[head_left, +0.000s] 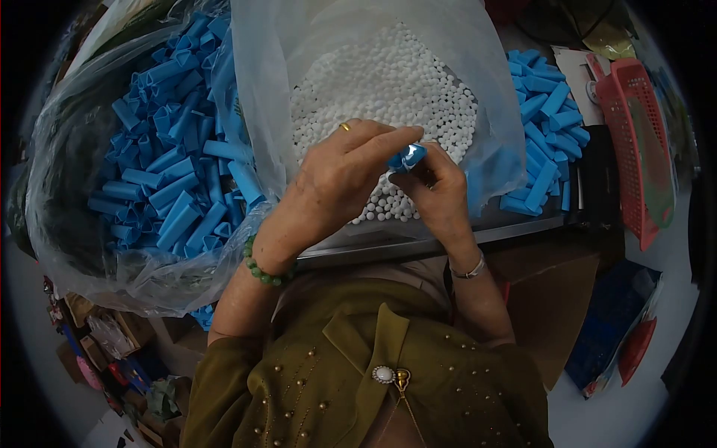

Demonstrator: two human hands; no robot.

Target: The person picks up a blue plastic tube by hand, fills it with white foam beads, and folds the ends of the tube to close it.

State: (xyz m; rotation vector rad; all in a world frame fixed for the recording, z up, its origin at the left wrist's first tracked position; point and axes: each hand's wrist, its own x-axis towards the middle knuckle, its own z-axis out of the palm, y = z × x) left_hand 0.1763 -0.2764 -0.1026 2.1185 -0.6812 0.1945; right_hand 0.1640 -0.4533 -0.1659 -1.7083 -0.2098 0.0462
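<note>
Both hands pinch one blue sleeve: left hand fingers above, right hand beneath; white beads just beyond fingertips; likely filling step; next needs steady grip.

Blue sleeve mostly covered between left hand and right hand; contents impossible to tell. White beads under the hands hidden. Blue sleeves left of the beads veiled by clear bag. Red basket far right blurred.
</note>
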